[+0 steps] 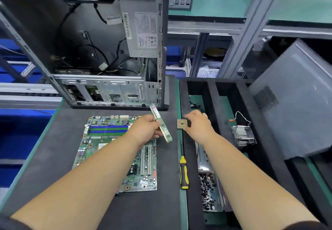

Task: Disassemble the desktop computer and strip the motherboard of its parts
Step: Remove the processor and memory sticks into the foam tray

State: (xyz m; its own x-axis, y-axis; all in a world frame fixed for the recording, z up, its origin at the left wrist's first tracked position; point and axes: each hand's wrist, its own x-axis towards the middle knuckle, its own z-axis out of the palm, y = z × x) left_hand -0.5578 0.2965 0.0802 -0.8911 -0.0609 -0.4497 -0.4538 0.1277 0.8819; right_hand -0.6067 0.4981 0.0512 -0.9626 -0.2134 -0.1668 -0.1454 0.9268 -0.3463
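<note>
Both forearms fill the bottom of my view, reaching out over the dark tabletop (59,131). By size, I count one open computer case (100,46) standing at the far edge, its side off, one power supply (142,34) still inside along with loose black cables. One grey side panel (296,107) leans at the right, over the black foam tray (212,100) that sits beside the mat; I make out at least three channels in the tray. One motherboard (107,140) lies flat on the mat, in front of the case; my left forearm crosses it and hides its middle. I see one heatsink (243,135) with a thin wire in a tray channel, one metal bin of dark screws (209,192) nearer me, and one yellow-and-black screwdriver (184,170) lying between motherboard and tray. My left hand (145,128) has its fingers curled round one memory stick (161,123), held tilted above the board's right edge. My right hand (198,123) pinches one square processor (182,123) at its edge, over the tray's left rim, just apart from the stick. Blue bins and grey racking stand behind.
</note>
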